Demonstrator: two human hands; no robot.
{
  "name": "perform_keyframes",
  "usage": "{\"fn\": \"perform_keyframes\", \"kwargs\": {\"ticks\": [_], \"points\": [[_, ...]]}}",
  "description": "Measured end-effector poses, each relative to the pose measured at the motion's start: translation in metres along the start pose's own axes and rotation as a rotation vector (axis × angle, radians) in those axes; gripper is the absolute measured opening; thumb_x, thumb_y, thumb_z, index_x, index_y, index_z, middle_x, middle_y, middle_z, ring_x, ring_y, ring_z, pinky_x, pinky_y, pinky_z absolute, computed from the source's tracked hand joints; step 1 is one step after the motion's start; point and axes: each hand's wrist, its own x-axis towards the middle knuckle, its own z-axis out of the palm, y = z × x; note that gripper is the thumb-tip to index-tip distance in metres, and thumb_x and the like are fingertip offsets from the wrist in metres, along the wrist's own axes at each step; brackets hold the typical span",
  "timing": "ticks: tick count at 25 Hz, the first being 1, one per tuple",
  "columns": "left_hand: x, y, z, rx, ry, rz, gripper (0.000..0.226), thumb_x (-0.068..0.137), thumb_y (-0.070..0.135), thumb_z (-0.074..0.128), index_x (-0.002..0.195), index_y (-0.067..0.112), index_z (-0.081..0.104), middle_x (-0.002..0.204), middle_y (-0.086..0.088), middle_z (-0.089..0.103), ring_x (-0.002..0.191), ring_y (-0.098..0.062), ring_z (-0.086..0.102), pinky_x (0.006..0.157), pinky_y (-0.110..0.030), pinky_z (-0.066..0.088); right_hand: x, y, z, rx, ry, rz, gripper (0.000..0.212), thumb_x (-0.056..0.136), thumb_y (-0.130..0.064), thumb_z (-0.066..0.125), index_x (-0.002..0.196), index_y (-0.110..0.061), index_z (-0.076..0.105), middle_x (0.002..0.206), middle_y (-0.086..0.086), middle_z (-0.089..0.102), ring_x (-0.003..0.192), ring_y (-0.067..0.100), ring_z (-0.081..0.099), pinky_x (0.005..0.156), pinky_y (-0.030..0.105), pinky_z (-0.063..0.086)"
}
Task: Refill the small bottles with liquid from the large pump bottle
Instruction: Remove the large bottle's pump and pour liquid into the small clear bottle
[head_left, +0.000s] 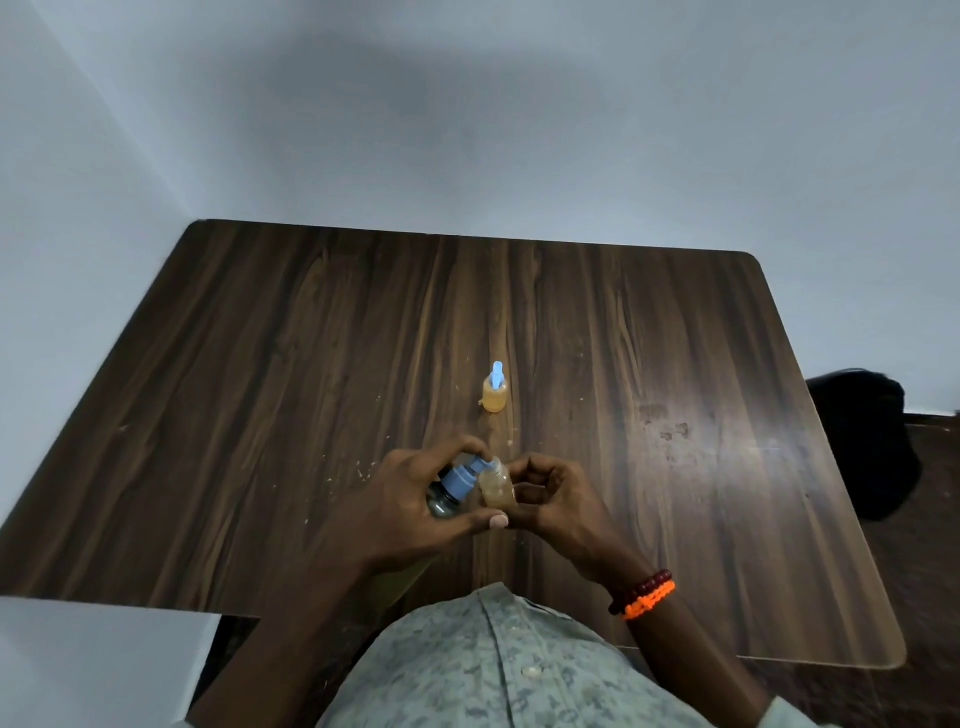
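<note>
My left hand (415, 499) grips the large pump bottle (452, 488), a dark bottle with a blue pump head tilted toward the right. The pump spout meets the mouth of a small clear bottle (497, 486) with amber liquid low in it. My right hand (550, 493) holds that small bottle from the right side, and my left thumb touches its base. A second small bottle (495, 395), full of orange liquid and capped with a blue nozzle, stands upright further back on the wooden table (260, 389).
Small drops and specks lie on the table around the bottles (511, 441). A dark bag or chair (867, 441) sits off the table's right edge. White walls close the back and left. My right wrist carries orange and dark red bead bracelets (647, 595).
</note>
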Motion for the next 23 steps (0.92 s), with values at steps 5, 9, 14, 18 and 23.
{"fn": "perform_keyframes", "kwargs": {"ticks": [5, 9, 14, 18, 23], "points": [[-0.0021, 0.0027, -0.0034, 0.017, -0.055, -0.023, 0.075, 0.081, 0.061, 0.081, 0.144, 0.047, 0.042, 0.123, 0.023, 0.067, 0.105, 0.002, 0.070, 0.089, -0.018, 0.060, 0.0035, -0.0045, -0.0041, 0.013, -0.002, -0.018, 0.035, 0.077, -0.004, 0.088, 0.106, 0.001, 0.069, 0.112, 0.017, 0.076, 0.105, 0.036, 0.075, 0.091, 0.055, 0.062], [-0.0013, 0.0013, 0.0002, -0.022, -0.024, -0.018, 0.062, 0.083, 0.057, 0.080, 0.130, 0.026, 0.057, 0.107, 0.003, 0.077, 0.090, -0.013, 0.076, 0.077, -0.032, 0.063, 0.0015, 0.0002, 0.0000, -0.010, -0.010, -0.004, 0.032, 0.078, -0.004, 0.087, 0.106, 0.000, 0.071, 0.112, 0.015, 0.077, 0.104, 0.033, 0.075, 0.088, 0.049, 0.064], [-0.0034, 0.0012, -0.0013, 0.007, -0.008, 0.006, 0.070, 0.081, 0.062, 0.078, 0.139, 0.034, 0.052, 0.117, 0.008, 0.074, 0.095, -0.011, 0.075, 0.082, -0.035, 0.064, 0.0051, -0.0021, -0.0022, 0.017, -0.005, -0.018, 0.035, 0.078, -0.003, 0.087, 0.107, 0.001, 0.069, 0.112, 0.016, 0.076, 0.104, 0.035, 0.075, 0.087, 0.047, 0.064], [0.0000, 0.0005, -0.0029, -0.010, 0.008, 0.012, 0.063, 0.082, 0.060, 0.079, 0.131, 0.025, 0.061, 0.111, 0.005, 0.077, 0.092, -0.012, 0.076, 0.079, -0.037, 0.064, 0.0035, 0.0003, 0.0003, 0.002, -0.009, -0.008, 0.036, 0.077, -0.002, 0.088, 0.107, 0.002, 0.069, 0.111, 0.015, 0.077, 0.102, 0.033, 0.075, 0.082, 0.038, 0.066], [-0.0021, -0.0005, -0.0032, -0.008, 0.006, 0.034, 0.061, 0.084, 0.054, 0.082, 0.133, 0.026, 0.060, 0.115, 0.007, 0.076, 0.094, -0.013, 0.076, 0.080, -0.037, 0.064, 0.0053, -0.0047, -0.0023, -0.040, -0.018, -0.034, 0.033, 0.078, -0.004, 0.087, 0.106, -0.001, 0.070, 0.111, 0.013, 0.076, 0.102, 0.029, 0.075, 0.084, 0.041, 0.065]]}}
